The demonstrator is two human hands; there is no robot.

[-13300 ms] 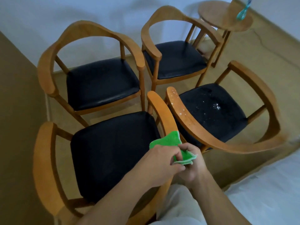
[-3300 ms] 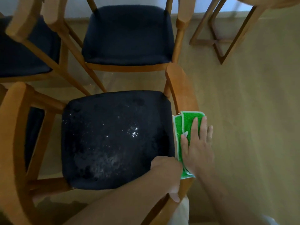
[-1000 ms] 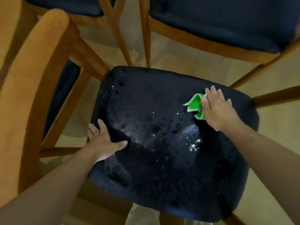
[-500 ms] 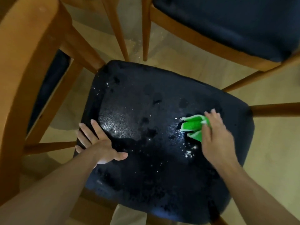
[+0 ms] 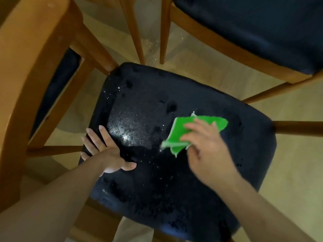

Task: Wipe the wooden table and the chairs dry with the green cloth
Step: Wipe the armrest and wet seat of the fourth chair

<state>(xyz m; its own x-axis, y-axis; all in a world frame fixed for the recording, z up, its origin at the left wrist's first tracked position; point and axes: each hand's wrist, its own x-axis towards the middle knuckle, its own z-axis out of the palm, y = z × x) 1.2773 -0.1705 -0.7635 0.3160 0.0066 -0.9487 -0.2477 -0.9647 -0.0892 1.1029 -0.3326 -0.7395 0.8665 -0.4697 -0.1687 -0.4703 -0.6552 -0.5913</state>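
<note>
Two hands are working the wet black chair seat [image 5: 157,180]. Since half a second ago the green cloth [image 5: 181,135] is unfolding wider and sliding toward nine o'clock, so drying is advancing into the glistening droplets [image 5: 125,131]. The right hand [image 5: 206,147] is pressing the cloth flat, fingers loosely spread. The left hand [image 5: 106,151] is lying flat at eight o'clock, fingers straight, holding nothing.

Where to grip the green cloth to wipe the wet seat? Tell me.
Hold the green cloth from above, palm flat on its near right part, as the right hand does. It lies spread on the seat, its left edge toward the droplets.
</note>
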